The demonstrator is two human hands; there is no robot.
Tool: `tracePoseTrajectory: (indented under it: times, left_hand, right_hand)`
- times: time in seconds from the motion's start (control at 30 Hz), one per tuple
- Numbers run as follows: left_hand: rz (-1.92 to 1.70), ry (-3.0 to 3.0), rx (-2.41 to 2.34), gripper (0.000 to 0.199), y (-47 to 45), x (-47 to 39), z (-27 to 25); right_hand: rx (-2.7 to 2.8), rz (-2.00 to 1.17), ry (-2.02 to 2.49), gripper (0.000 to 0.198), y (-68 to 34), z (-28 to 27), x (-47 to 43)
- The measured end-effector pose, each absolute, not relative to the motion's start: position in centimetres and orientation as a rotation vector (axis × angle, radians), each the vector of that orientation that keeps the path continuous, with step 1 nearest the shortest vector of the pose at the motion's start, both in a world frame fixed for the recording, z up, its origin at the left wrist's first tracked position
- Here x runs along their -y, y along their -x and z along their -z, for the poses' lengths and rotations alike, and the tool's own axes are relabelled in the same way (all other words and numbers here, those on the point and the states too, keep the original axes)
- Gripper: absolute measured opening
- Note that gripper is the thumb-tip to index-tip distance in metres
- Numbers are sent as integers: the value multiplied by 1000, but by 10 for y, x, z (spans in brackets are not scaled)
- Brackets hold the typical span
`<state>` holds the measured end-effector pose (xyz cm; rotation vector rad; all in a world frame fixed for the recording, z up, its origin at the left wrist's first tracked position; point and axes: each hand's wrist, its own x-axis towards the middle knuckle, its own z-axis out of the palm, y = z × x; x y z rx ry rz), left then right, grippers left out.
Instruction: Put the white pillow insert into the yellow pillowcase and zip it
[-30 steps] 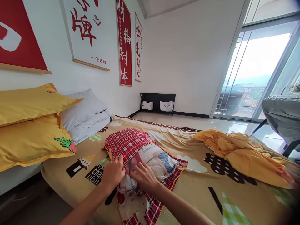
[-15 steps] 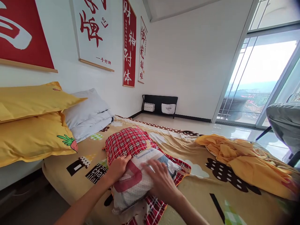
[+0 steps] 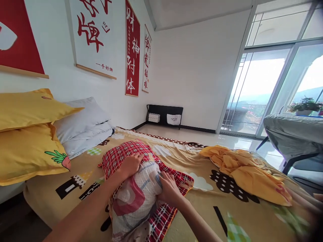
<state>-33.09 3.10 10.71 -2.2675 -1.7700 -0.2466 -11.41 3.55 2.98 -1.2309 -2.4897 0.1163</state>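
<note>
1. A pale patterned pillow (image 3: 133,201) is being held at the near edge of the bed (image 3: 196,215), at about 6 o'clock in the view, with its far end being tucked into a red plaid pillowcase (image 3: 121,156).
2. The right hand (image 3: 169,188) is being pressed against the pillow's right side, at 3 o'clock from it; its fingers are being curled around the pillow's edge, over the open flap of the pillowcase.
3. The left hand (image 3: 130,164) is being laid on top at 12 o'clock from the pillow's middle, fingers closed lightly on the plaid cloth where it meets the pillow.
4. The pillowcase's mouth is being spread flat under and beside the pillow, its orange-trimmed edge lying on the tan cartoon-print blanket that covers the bed.
5. At 9 o'clock, two yellow pillows (image 3: 27,148) are being kept stacked against the wall, with a carrot print on the lower one.
6. Just beyond them, a folded grey duvet (image 3: 83,129) is being kept beside the wall.
7. At 3 o'clock, well apart from the hands, a crumpled yellow sheet (image 3: 247,171) is lying on the blanket.
8. Farther off, at 12 o'clock, a low black rack (image 3: 165,116) is standing against the far wall, and red and white scrolls (image 3: 132,50) are hanging on the left wall.
</note>
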Motion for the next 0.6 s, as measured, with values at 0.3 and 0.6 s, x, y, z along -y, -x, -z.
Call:
tracePoseTrajectory:
  times: [0.3, 0.6]
  left_hand:
    - [370, 2328, 1794, 26, 304, -50, -111]
    - [368, 2361, 1789, 30, 305, -33, -114]
  right_hand:
    - [2601, 126, 1122, 53, 141, -37, -19]
    - [2446, 330, 1050, 35, 198, -36, -52]
